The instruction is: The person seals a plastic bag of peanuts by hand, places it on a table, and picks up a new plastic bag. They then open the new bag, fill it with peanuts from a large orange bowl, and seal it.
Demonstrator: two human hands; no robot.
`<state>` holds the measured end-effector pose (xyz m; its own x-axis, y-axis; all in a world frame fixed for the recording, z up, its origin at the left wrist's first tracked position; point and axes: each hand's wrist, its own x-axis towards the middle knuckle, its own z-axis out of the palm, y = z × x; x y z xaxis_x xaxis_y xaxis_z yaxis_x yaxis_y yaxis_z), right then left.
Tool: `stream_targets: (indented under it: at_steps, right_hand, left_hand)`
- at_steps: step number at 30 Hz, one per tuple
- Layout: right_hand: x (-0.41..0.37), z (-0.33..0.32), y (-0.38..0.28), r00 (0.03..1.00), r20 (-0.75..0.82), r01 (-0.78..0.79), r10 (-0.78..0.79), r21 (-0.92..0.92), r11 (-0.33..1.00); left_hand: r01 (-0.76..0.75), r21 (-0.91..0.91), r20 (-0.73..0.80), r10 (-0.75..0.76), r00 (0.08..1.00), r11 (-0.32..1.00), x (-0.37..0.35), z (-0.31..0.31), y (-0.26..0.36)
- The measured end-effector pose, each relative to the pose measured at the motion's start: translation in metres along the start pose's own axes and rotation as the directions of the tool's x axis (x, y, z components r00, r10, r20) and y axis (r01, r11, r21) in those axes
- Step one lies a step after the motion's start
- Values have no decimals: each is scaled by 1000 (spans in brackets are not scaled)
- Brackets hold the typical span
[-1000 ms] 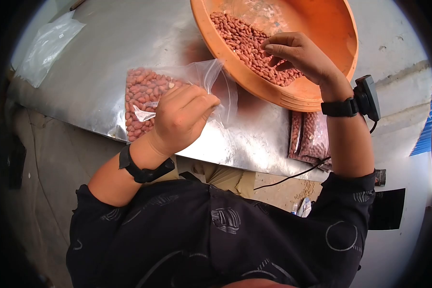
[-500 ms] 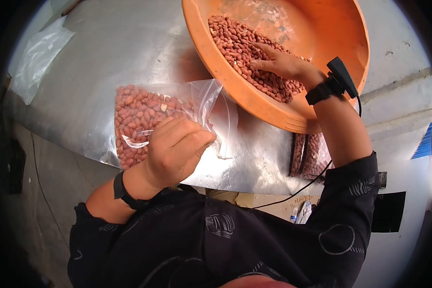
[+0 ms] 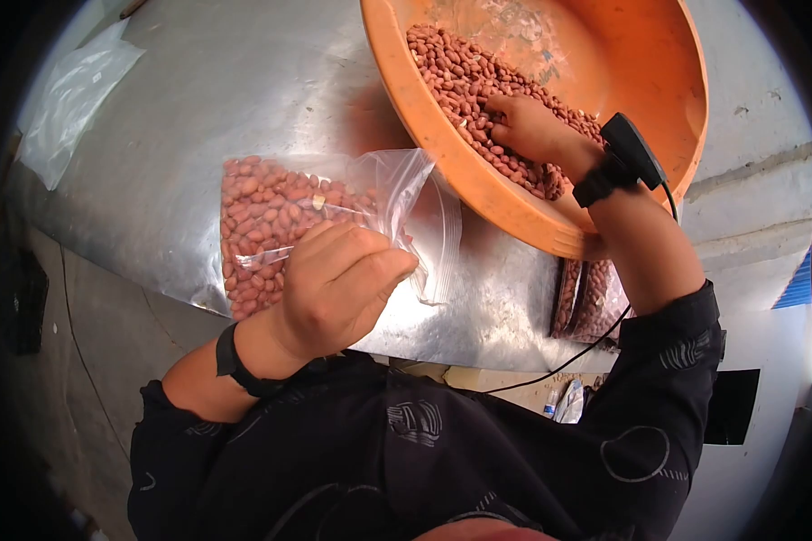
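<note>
Shiny metal table point(image 3: 189, 117), smudged, bright glare point(image 3: 478, 316) toward its near edge; dull grey floor point(image 3: 108, 316) lower left; pale stained surface point(image 3: 753, 108) at right, wall or floor unclear; blue ribbed patch point(image 3: 795, 285) beyond.

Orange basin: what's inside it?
Reddish nuts, piled toward one side, with the right hand among them. The basin surface under the pile is covered.

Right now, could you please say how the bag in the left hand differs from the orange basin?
The bag is clear, the orange basin opaque. The basin is larger than the bag. The left hand grips the bag; the right hand is inside the basin. Both hold reddish nuts.
</note>
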<state>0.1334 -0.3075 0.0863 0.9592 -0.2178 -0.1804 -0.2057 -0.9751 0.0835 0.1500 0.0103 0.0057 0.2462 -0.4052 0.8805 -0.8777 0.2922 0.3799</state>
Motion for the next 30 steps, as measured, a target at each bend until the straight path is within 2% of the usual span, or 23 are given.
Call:
stream_targets:
  at_steps: [2,5,6,9,10,11,13,14,17,21,23,30]
  right_hand:
    - [-2,-9,-1,1000,6,-7,7,67,998]
    - [-4,-12,14,996,-81,51,-47,47,998]
    - [-8,-12,18,990,-136,32,-22,74,997]
    - [-17,-25,28,992,-122,-15,34,152,988]
    - [-17,-24,36,989,-147,4,35,255,967]
    - [-25,-31,26,990,-125,-9,71,440,898]
    - [-46,-53,0,991,-58,-34,118,754,656]
    - [-54,-57,-14,992,-100,37,71,801,597]
    - [-81,-70,-65,989,-123,145,-79,881,451]
    - [-102,-54,-114,962,10,90,-273,932,350]
    - [-102,-35,-125,964,16,95,-267,912,399]
    - [-99,-12,-164,984,72,-9,-163,933,361]
  left_hand:
    - [3,8,-2,-3,1000,1000,0,0,0]
    - [6,8,-5,-6,1000,1000,-1,0,1]
    - [7,6,-8,-7,1000,1000,-1,0,1]
    - [21,10,-1,-21,1000,1000,0,-1,3]
    - [28,14,6,-28,1000,1000,1,-1,4]
    - [28,12,0,-28,1000,1000,1,-1,4]
    - [37,13,-9,-37,999,999,1,0,5]
    - [35,18,-20,-34,999,999,0,0,5]
    - [21,36,-51,-19,999,999,-1,2,6]
    - [-11,72,-79,16,997,997,1,0,9]
    - [-36,101,-89,45,995,994,1,-4,12]
    - [-129,102,-77,137,988,986,0,-15,19]
